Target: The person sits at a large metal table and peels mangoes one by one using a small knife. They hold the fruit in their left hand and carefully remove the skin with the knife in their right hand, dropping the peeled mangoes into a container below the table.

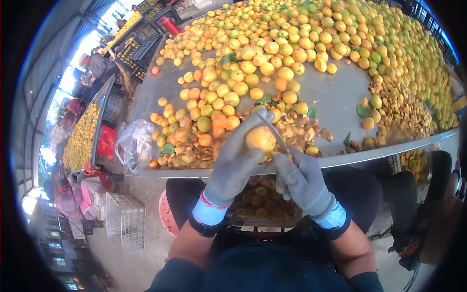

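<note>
My left hand (239, 157), in a grey glove, holds a yellow-orange apricot (261, 139) between thumb and fingers above the table's near edge. In my right hand (301, 179), gloved the same, is a knife; its thin curved blade (273, 130) lies along the fruit's right side. Halved apricots (189, 155) and whole apricots (219, 104) lie on the metal table (337, 95) around and behind both hands. Below the table edge, a container of apricot pieces (268, 200) stands between my knees, partly hidden by my hands.
A clear plastic bag (135, 146) lies at the table's left corner. A large heap of apricots (401, 43) covers the far right, beside a pile of halves (401, 109). A white crate (126, 221) and a pink basin (167, 213) stand on the floor at left. Other people sit further left.
</note>
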Tool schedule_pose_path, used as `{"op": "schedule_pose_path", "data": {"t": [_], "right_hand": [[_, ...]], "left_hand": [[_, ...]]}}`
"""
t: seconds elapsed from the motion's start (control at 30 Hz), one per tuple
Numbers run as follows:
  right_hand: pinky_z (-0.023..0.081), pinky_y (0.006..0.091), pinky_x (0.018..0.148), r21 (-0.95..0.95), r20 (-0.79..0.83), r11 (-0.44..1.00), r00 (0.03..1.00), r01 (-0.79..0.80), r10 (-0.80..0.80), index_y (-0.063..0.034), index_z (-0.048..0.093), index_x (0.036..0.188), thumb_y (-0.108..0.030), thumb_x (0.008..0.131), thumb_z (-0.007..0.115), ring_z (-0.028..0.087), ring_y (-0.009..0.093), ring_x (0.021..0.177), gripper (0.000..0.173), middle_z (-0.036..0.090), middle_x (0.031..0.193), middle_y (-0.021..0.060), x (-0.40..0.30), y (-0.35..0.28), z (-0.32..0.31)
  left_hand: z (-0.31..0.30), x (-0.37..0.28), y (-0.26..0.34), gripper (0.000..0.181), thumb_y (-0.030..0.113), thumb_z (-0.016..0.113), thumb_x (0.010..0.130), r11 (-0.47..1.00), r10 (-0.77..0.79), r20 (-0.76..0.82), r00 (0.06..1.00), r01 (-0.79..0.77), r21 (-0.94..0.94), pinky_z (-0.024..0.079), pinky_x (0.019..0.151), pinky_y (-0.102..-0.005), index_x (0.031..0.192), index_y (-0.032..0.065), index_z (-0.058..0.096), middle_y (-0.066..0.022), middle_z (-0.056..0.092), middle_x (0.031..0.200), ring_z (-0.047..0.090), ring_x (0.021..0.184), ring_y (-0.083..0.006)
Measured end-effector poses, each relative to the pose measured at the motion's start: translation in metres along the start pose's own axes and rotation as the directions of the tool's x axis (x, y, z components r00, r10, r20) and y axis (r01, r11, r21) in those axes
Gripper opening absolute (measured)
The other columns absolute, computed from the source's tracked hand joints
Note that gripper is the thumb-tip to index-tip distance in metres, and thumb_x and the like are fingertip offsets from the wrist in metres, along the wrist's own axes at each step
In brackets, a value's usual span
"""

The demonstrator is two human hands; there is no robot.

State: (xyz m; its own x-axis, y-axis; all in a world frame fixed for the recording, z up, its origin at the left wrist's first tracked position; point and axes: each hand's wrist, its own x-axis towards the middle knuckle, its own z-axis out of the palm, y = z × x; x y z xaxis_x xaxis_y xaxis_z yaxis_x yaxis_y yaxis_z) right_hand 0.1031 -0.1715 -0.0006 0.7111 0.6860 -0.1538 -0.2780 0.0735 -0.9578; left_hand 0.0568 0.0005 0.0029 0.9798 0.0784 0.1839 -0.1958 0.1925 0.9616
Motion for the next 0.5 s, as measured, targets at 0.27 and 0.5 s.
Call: {"op": "schedule_pose_path", "data": {"t": [0.27, 0.5], "right_hand": [[0.041, 0.0295, 0.048, -0.223, 0.067, 0.960, 0.985, 0.169, -0.158, -0.0020, 0.053, 0.081, -0.038, 0.097, 0.058, 0.054, 0.013, 0.049, 0.039, 0.053, 0.056, 0.0042, -0.006, 0.010, 0.000], [0.043, 0.0409, 0.051, -0.564, 0.025, 0.761, 0.927, 0.321, -0.373, -0.0025, 0.051, 0.079, -0.033, 0.093, 0.061, 0.056, 0.036, 0.054, 0.035, 0.052, 0.057, 0.0153, 0.000, 0.022, 0.005]], "left_hand": [[0.002, -0.009, 0.011, 0.069, 0.012, 0.057, 0.087, 0.992, 0.023, -0.023, 0.999, -0.020, 0.122, 0.039, 0.108, -0.0426, 0.148, -0.0051, 0.028, -0.0221, 0.044, 0.144, 0.049, 0.128, -0.0306], [0.014, -0.011, -0.002, 0.066, 0.022, 0.058, 0.093, 0.997, 0.009, -0.192, 0.981, -0.024, -0.076, 0.039, 0.108, -0.0417, 0.145, -0.0080, 0.030, -0.0240, 0.046, 0.140, 0.050, 0.127, -0.0291]]}}
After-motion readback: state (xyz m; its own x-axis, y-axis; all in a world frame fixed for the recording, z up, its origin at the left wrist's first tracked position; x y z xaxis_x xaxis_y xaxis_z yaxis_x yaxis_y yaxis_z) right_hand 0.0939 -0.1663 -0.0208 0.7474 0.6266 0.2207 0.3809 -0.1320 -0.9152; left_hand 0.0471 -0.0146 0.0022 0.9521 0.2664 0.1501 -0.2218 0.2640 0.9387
